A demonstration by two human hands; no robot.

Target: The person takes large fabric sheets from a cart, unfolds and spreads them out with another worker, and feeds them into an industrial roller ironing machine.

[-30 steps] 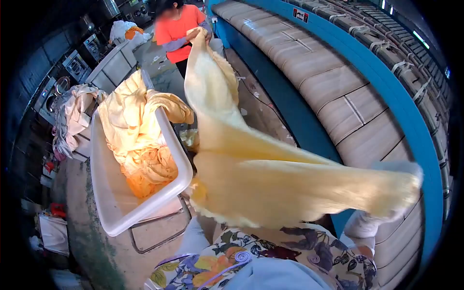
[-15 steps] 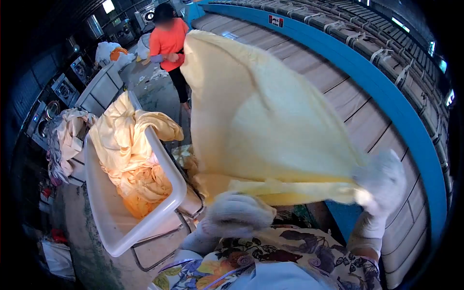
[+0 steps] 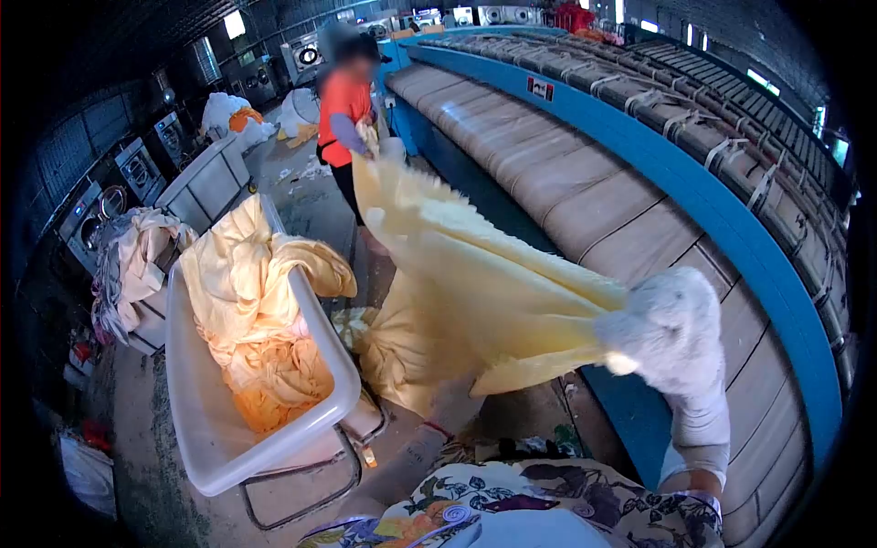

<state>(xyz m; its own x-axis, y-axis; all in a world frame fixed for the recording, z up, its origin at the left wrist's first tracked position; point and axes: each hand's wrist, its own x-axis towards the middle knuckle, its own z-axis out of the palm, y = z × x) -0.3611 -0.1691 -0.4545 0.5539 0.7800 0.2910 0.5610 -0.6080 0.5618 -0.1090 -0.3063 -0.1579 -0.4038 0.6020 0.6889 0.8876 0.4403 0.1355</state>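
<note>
My right hand [image 3: 671, 324], in a white fuzzy glove, is closed on one corner of a pale yellow cloth [image 3: 493, 274]. The sheet stretches away from it in folds toward a co-worker [image 3: 345, 119] in an orange top, whose hands are at its far end. Low in the middle, my left hand [image 3: 457, 404] is a blur beside the cloth's hanging lower part; its fingers cannot be made out. Part of the cloth droops toward the floor in a crumpled heap.
A white tub cart [image 3: 343, 388] holding yellow and orange cloths [image 3: 247, 283] stands at left. Along the right runs a large blue-framed machine [image 3: 731, 173] with a padded belt [image 3: 585, 187]. Further left are a grey bin [image 3: 206, 178], piled laundry [image 3: 137, 260] and front-loading machines [image 3: 137, 171].
The raised yellow cloth has dropped and narrowed into folds. My right hand has moved slightly left and up; the left has blurred downward. The co-worker has brought their hands to the cloth's far end.
</note>
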